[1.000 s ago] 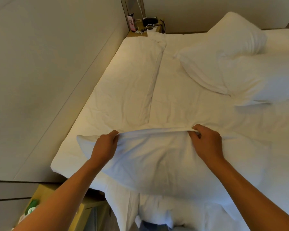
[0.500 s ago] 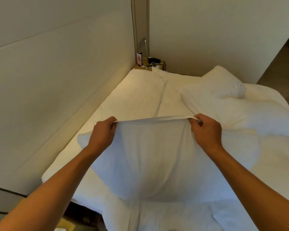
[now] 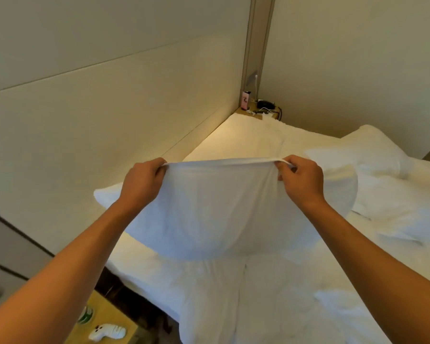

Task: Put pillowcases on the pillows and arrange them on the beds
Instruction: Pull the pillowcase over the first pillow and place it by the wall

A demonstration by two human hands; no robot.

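A white pillow in its pillowcase [image 3: 216, 214] hangs in the air above the bed [image 3: 246, 294]. My left hand [image 3: 142, 182] grips the left end of the case's top hem. My right hand [image 3: 301, 180] pinches the right end of the same hem. The hem is stretched taut between them, and the pillow's bulk sags below. Its corners stick out left and right behind my wrists. A second white pillow [image 3: 372, 155] lies on the bed at the right, partly behind the held one.
A padded headboard wall [image 3: 109, 115] runs along the bed's left side. In the far corner stands a small shelf [image 3: 258, 112] holding cables and a pink box. A wooden nightstand [image 3: 104, 326] with a white controller sits at bottom left. Crumpled white bedding [image 3: 382, 214] lies right.
Both hands have lifted the pillow by its case hem, from lying on the bed to hanging above it. The view has tilted up toward the wall corner.
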